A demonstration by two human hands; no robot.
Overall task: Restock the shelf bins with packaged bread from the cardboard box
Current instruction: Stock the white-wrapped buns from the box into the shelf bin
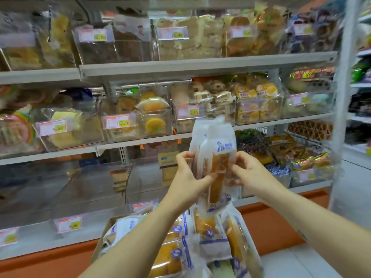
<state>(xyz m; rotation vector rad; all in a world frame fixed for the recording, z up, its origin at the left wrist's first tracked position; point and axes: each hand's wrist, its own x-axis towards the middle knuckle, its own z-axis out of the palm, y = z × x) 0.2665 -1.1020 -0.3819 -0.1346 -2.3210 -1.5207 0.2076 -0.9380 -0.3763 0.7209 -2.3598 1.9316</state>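
As seen from the head camera, the person held long, golden-brown packaged bread [213, 141] upright in front of the shelving, sealed in clear-and-white plastic wrappers with blue print. It looked like more than one wrapper pressed together, though the count was not certain. The left hand [187, 174] gripped the left edge, its fingers curled round behind the wrapper and the thumb laid across the front. The right hand [248, 171] pinched the right edge between curled fingers and thumb. Both hands touched the same bundle, which stood at the height of the lowest shelf.

Below the forearms sat the brown cardboard box [100, 245], open at the top, with more wrapped loaves [208, 227] of the same kind lying and leaning inside it. The box stood just in front of the orange base panel [277, 223] of the shelving.

Behind the hands, a clear plastic shelf bin [144, 185] showed a few tan cartons at its back. Above it, grey metal shelves [200, 66] carried rows of further clear bins [154, 123] filled with wrapped cakes and pastries, each fronted by a pink-and-yellow price tag [117, 122]. Much of the frame was blurred, so the labels could not be read reliably.
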